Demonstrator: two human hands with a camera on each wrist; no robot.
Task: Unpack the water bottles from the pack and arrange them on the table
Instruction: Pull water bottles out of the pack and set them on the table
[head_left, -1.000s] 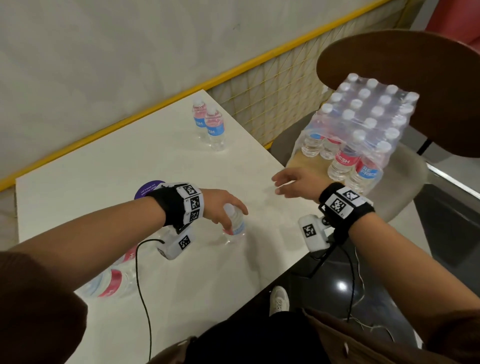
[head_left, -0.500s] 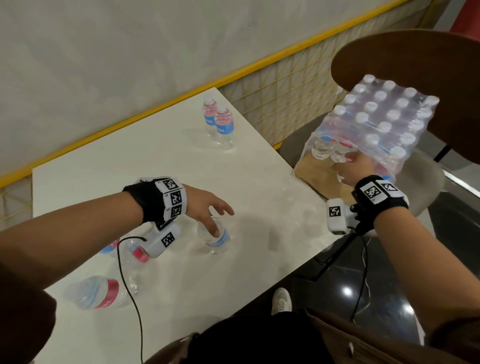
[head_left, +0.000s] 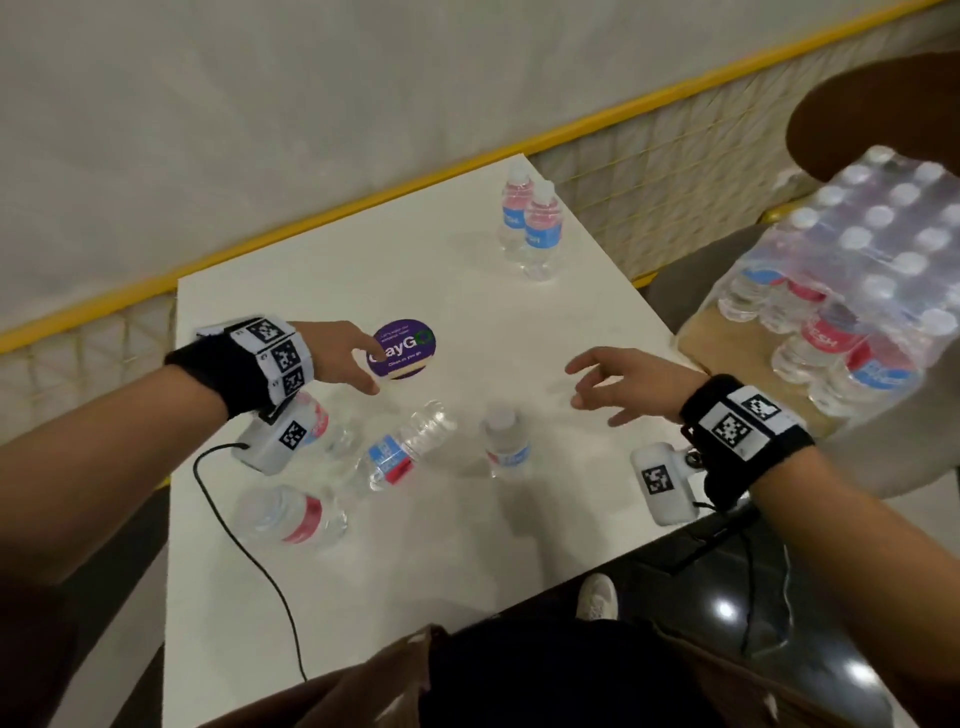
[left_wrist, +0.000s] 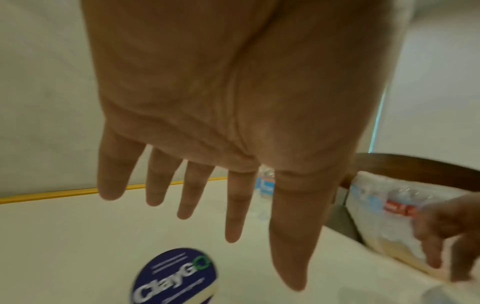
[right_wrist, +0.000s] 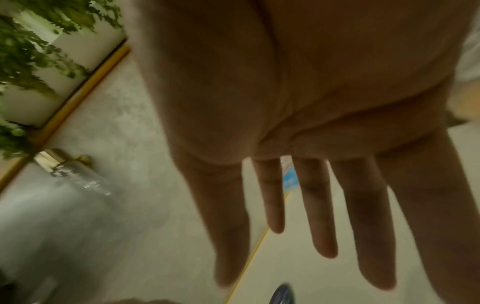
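Both hands, left (head_left: 345, 353) and right (head_left: 631, 382), are hovering spread and empty over the white worktop (head_left: 441, 545); an upright bottle (head_left: 506, 441) is standing between them, the pack (head_left: 852, 291) sitting on a chair at the right.

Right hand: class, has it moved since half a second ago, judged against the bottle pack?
Yes. The right hand has left the pack and come leftward, now open over the table.

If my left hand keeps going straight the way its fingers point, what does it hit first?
Most likely the round purple ClayGo sticker on the table. The left hand is open, fingertips already at the sticker's near edge. Its height above the surface is unclear, so it may pass over it.
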